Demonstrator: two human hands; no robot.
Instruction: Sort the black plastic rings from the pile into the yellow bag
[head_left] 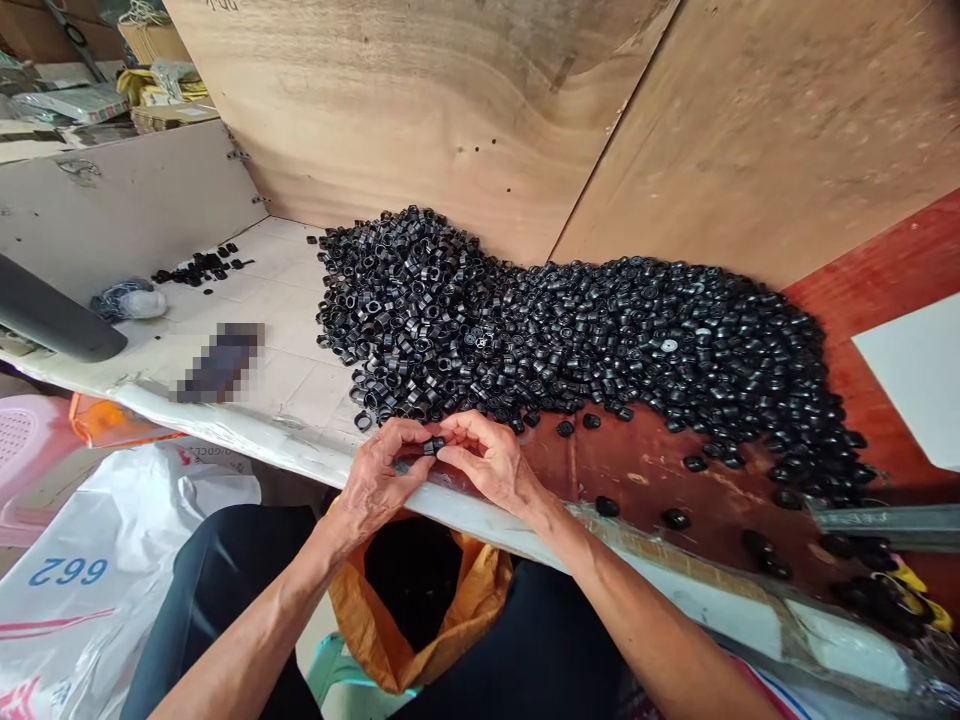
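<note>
Between my left hand (379,475) and my right hand (487,458), both fingertips pinch a small black plastic ring (433,446) just above the board's near edge. Most of it is hidden by my fingers. Both hands are close to the lower edge of a large heap of similar black rings (525,340). The heap spreads along the back wall, and a few loose rings (592,422) lie near my right hand. An orange bag (420,610) sits open on my lap below my hands, with dark contents.
A small group of black parts (199,266) and a bundled plastic bag (127,300) lie at the left, next to a blurred dark rectangle (221,362) and a grey object (52,310). Plywood walls (420,110) rise behind. A metal rail (885,525) crosses the right. A white woven sack (82,590) stands at lower left.
</note>
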